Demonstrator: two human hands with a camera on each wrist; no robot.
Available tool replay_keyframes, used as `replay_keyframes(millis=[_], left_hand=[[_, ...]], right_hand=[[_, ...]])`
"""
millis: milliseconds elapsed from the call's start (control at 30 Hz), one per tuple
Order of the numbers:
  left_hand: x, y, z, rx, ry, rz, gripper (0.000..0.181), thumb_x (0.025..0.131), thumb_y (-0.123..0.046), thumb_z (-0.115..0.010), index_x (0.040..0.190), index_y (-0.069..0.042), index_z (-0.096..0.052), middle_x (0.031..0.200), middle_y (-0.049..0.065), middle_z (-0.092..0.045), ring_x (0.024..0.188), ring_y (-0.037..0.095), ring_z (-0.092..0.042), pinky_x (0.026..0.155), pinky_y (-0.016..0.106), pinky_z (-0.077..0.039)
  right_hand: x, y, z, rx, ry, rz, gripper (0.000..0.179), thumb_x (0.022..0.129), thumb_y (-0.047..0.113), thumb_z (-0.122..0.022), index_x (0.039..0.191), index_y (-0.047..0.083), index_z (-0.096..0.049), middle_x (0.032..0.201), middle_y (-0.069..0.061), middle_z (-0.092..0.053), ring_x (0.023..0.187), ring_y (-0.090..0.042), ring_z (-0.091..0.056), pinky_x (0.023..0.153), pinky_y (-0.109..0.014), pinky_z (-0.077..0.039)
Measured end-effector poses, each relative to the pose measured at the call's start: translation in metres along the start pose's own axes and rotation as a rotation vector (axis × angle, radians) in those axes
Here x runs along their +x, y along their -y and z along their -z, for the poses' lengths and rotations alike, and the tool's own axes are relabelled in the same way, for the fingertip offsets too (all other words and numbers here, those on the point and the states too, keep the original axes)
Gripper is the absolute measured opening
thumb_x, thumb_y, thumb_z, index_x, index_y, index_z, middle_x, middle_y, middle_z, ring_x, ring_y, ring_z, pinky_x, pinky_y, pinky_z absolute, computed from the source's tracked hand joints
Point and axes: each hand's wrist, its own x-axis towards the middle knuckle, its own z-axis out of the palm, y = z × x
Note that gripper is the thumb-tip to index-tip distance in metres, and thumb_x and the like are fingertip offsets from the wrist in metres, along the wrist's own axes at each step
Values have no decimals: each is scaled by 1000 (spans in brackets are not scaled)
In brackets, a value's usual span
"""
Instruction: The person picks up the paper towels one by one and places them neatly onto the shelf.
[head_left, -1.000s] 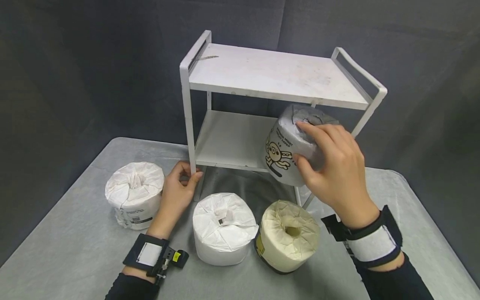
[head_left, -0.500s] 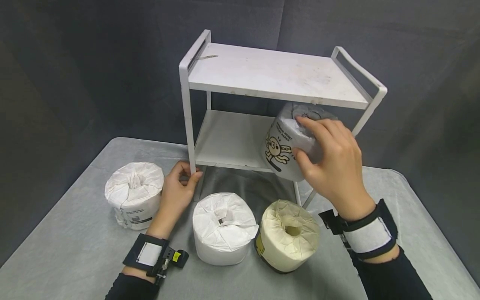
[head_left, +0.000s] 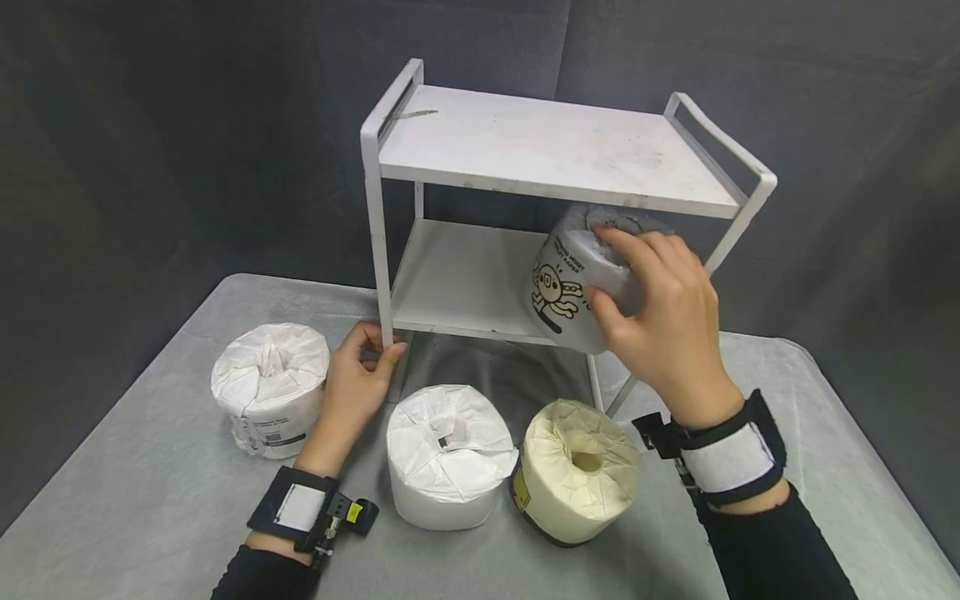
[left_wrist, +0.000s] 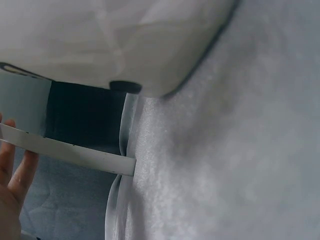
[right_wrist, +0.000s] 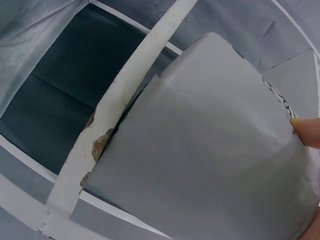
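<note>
A wrapped toilet paper roll (head_left: 566, 292) with a cartoon figure printed on its side is gripped by my right hand (head_left: 663, 317). It is tilted, at the right end of the lower shelf (head_left: 468, 275) and under the top board. In the right wrist view the roll (right_wrist: 210, 145) fills much of the picture beside a chipped white shelf bar (right_wrist: 107, 117); a thumb presses its side. My left hand (head_left: 360, 371) pinches the front left leg of the white rack (head_left: 377, 242). The left wrist view shows its fingers (left_wrist: 22, 175) around that leg (left_wrist: 75, 154).
On the grey cloth-covered table (head_left: 135, 483) stand a white wrapped roll (head_left: 270, 387) left of my left arm, another white roll (head_left: 450, 454) in front of the rack, and a cream roll (head_left: 577, 471) beside it. The top board (head_left: 555, 146) overhangs the lower shelf.
My right hand has moved slightly up and inward with the printed roll, which sits farther under the top board. The left hand has stayed on the rack leg.
</note>
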Motion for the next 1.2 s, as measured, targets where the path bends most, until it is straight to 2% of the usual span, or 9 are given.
replay_keyframes(millis=[233,533,767,1200], left_hand=[[0,-1,-1,-1,-4,-5,19,89,-9,-75,92,-1,-58,90,12,-64,82,15,-57,63,15,-49],[0,0,-1,10,-5,-3,20,89,-11,-75,93,-2,-59,89,11,-64,82,15,-58,64,17,-50],[1,0,-1,11,-3,-8,19,89,-11,-75,93,-2,-59,90,11,-64,82,15,-58,65,20,-51],[0,0,0,9,-6,3,19,89,-9,-75,92,-2,-58,90,11,-64,80,13,-57,63,14,-48]], right_hand=[[1,-3,-2,-16,10,-28,47,76,7,-73,123,4,-67,102,-18,-66,96,-36,-56,80,-51,-43],[5,-5,-4,-29,32,-49,48,76,5,-73,124,5,-67,111,-18,-67,106,-37,-57,91,-55,-42],[7,-6,-3,-30,57,-90,50,77,4,-74,126,6,-66,117,-17,-66,111,-36,-56,94,-55,-41],[13,-6,-5,-51,106,-119,49,78,5,-71,127,7,-66,123,-18,-64,117,-38,-54,98,-57,-39]])
